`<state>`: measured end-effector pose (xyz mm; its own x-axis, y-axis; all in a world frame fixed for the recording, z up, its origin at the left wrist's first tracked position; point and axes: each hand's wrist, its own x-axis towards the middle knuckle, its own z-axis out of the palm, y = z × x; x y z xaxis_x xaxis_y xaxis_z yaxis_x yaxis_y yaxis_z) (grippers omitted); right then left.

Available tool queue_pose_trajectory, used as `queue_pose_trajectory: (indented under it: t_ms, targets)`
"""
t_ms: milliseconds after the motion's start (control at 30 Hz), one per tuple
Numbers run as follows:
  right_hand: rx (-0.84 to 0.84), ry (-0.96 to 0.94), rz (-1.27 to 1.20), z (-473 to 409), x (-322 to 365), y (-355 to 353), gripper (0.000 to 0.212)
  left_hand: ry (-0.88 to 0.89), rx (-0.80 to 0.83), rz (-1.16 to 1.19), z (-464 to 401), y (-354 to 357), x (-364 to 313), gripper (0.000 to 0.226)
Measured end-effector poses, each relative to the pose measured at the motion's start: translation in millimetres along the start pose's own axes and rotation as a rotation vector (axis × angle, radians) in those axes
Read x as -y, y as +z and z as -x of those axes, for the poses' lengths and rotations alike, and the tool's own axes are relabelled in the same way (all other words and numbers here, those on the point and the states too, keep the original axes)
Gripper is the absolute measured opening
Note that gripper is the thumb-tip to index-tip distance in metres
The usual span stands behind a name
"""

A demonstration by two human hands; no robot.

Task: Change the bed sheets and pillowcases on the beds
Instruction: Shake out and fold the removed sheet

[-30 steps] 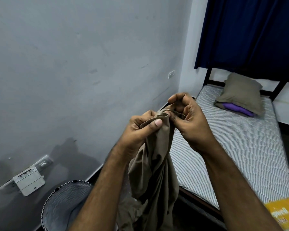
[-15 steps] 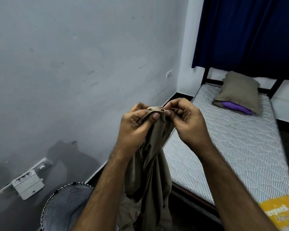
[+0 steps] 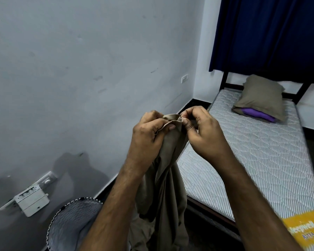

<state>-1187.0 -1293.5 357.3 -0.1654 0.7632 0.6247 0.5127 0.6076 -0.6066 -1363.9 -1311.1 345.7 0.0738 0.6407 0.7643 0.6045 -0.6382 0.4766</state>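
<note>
A tan bed sheet (image 3: 168, 180) hangs bunched from both my hands in the middle of the view. My left hand (image 3: 149, 134) grips its top edge, thumb over the fabric. My right hand (image 3: 203, 131) pinches the same edge right beside it. The sheet's lower part drops out of sight between my forearms. To the right lies a bare striped mattress (image 3: 252, 160) on a dark bed frame. At its far end rests a pillow (image 3: 261, 96) in a tan case, with a purple end (image 3: 257, 114) sticking out.
A grey wall (image 3: 80, 78) runs along the left, with a switch box (image 3: 32, 198) low down. A round mesh basket (image 3: 71, 223) stands by my left forearm. A dark blue curtain (image 3: 270, 33) hangs behind the bed head. A yellow label (image 3: 303, 230) marks the mattress's near corner.
Both hands have sunk a little and worked along the sheet's top edge, staying close together. The view has shifted slightly right and down.
</note>
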Motion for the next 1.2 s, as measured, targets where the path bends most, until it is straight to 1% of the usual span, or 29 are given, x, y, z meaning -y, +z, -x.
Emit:
queue_pose_trajectory:
  t_ms: [100, 167, 233, 300, 400, 433, 500, 567, 633, 700, 767, 833, 867, 967, 1033, 1067, 1133, 1200]
  targets:
    - [0.076, 0.109, -0.089, -1, -2, -1, 0.005, 0.025, 0.03, 0.007, -1, 0, -4, 0.005]
    - [0.058, 0.155, -0.15, -2, -3, 0, 0.006, 0.03, 0.032, 0.012, -1, 1, -4, 0.005]
    - [-0.006, 0.173, -0.201, -3, -4, -1, 0.006, 0.025, 0.029, 0.019, 0, 1, -4, 0.005]
    - [-0.043, 0.19, -0.252, -4, -5, -2, 0.011, 0.014, 0.025, 0.028, 1, 1, -4, 0.006]
    - [-0.018, 0.237, -0.361, -4, -4, -3, 0.028, 0.013, 0.029, 0.039, 2, 0, -6, 0.007]
    - [0.001, 0.247, -0.405, -4, -3, -3, 0.032, 0.014, 0.031, 0.038, 3, 0, -6, 0.007]
    - [0.035, 0.247, -0.454, -3, -1, -3, 0.031, 0.014, 0.035, 0.04, 3, -1, -6, 0.008]
    - [0.031, 0.232, -0.417, -2, -2, -1, 0.028, 0.015, 0.035, 0.049, 4, -2, -6, 0.009]
    - [-0.021, 0.224, -0.367, 0, -5, 0, 0.022, 0.009, 0.026, 0.06, 5, -3, -6, 0.011]
    - [-0.115, 0.216, -0.322, 4, -6, 0, 0.014, -0.01, 0.007, 0.064, 6, -3, -6, 0.012]
    - [-0.223, 0.168, -0.252, 8, -4, -1, 0.011, -0.033, -0.029, 0.046, 6, -3, -5, 0.011]
    - [-0.268, 0.109, -0.243, 10, 0, -2, 0.01, -0.059, -0.052, 0.051, 7, -3, -6, 0.009]
    - [-0.243, 0.095, -0.279, 10, 1, -2, 0.009, -0.068, -0.045, 0.076, 7, -3, -6, 0.009]
    - [-0.067, 0.097, -0.48, 6, 2, 0, 0.004, -0.053, 0.002, 0.158, 8, -2, -6, 0.011]
    - [0.027, 0.147, -0.627, 4, -1, 3, 0.001, -0.048, 0.028, 0.207, 9, 0, -7, 0.016]
    - [0.065, 0.191, -0.692, 3, -2, 4, 0.004, -0.049, 0.036, 0.228, 9, 1, -7, 0.018]
    - [0.125, 0.255, -0.769, 3, -3, 5, 0.004, -0.053, 0.04, 0.259, 9, 1, -9, 0.023]
    - [0.15, 0.262, -0.791, 3, -3, 5, 0.005, -0.06, 0.04, 0.281, 9, 0, -10, 0.022]
